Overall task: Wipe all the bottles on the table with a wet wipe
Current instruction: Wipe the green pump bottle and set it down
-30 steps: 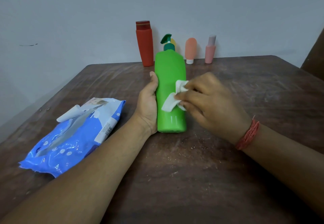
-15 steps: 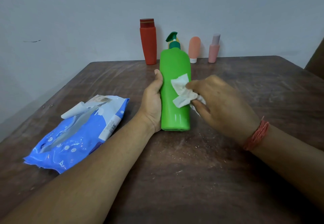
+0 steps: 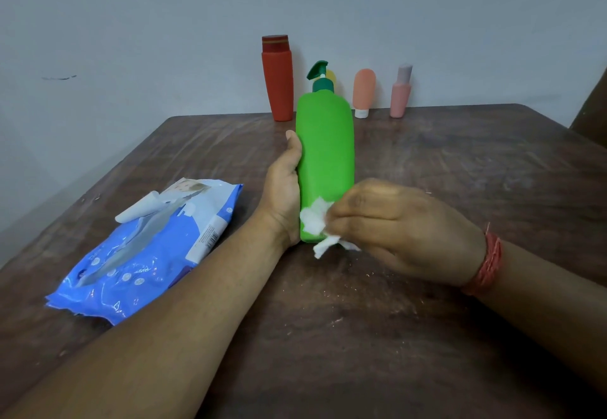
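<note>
While gripped, wipe [image 3: 314, 219] beside right hand [image 3: 402, 231]

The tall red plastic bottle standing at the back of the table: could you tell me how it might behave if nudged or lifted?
The tall red plastic bottle stands upright, narrow for its height, so a push near its cap would probably tip it. Its body looks smooth, so it may be slippery under a damp wipe. It appears rigid; its weight cannot be judged, since it is opaque.

Green pump bottle [image 3: 325, 162] upright on worktop [image 3: 427, 336]. Left hand [image 3: 282, 195] grips its left side. Right hand [image 3: 404, 231] pinches crumpled white wipe [image 3: 317, 221] against the bottle's lower front. Blue wipe pack [image 3: 144, 251] lies left. Red bottle [image 3: 277, 78], peach tube [image 3: 364, 92], pink bottle [image 3: 401, 92] stand at the back edge.
</note>
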`<state>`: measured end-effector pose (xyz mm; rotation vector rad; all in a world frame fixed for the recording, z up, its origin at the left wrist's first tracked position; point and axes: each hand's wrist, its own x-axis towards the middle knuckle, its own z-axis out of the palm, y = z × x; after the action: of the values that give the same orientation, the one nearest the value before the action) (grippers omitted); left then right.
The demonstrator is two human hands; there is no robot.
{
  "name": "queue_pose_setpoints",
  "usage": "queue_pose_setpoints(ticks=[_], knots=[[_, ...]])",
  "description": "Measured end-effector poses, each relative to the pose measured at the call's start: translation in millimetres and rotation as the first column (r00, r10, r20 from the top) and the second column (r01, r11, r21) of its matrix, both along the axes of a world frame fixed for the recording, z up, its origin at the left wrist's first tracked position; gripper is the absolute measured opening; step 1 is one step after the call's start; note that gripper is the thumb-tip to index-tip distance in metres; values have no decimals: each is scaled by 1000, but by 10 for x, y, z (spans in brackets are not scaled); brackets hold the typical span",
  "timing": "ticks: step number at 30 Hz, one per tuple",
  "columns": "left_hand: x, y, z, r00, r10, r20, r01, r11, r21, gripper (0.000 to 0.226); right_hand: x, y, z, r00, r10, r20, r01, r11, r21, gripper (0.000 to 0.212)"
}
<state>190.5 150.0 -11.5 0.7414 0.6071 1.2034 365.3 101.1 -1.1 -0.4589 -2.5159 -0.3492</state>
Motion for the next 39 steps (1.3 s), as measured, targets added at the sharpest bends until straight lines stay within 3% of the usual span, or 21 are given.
queue_pose_setpoints(ticks=[3,7,11,16,22,24,28,30,33,37,39], knots=[[-9,-3,-3,1000,-3,2,3,1000,13,75,11,80,26,974,-196,-118,191,980,-46,20],[-37,19,-7,995,104,5,-104,995,1,71,-7,-6,-65,997,-79,-22,76,993,-86,17],[-65,42,-3,985,158,70,-156,987,-23,73,16,83,-29,968,-176,-178,144,973,-179,12],[-84,20,23,989,114,95,-112,993,-28,74,31,13,-34,980,-60,-189,24,982,-186,12],[69,-60,-14,999,-15,-39,15,1000,5,70,87,182,26,855,-300,-424,233,951,-203,10],[64,-50,-12,1000,-12,-24,12,1000,5,70,110,152,28,879,-269,-395,209,960,-188,10],[21,-32,8,998,1,69,1,1000,-31,72,6,22,-32,992,-41,-120,27,993,-112,20],[10,-29,11,997,20,70,-18,999,-34,72,-17,42,-24,996,-61,-69,58,997,-49,23],[25,-44,30,998,-31,52,34,998,-50,79,-34,63,5,971,-209,-116,212,977,15,26],[51,-55,57,997,-61,53,65,995,-81,84,-83,-54,-9,996,-9,91,5,999,45,33],[38,-55,48,996,-75,43,78,995,-69,80,-66,-5,42,995,-40,92,33,996,79,36]])
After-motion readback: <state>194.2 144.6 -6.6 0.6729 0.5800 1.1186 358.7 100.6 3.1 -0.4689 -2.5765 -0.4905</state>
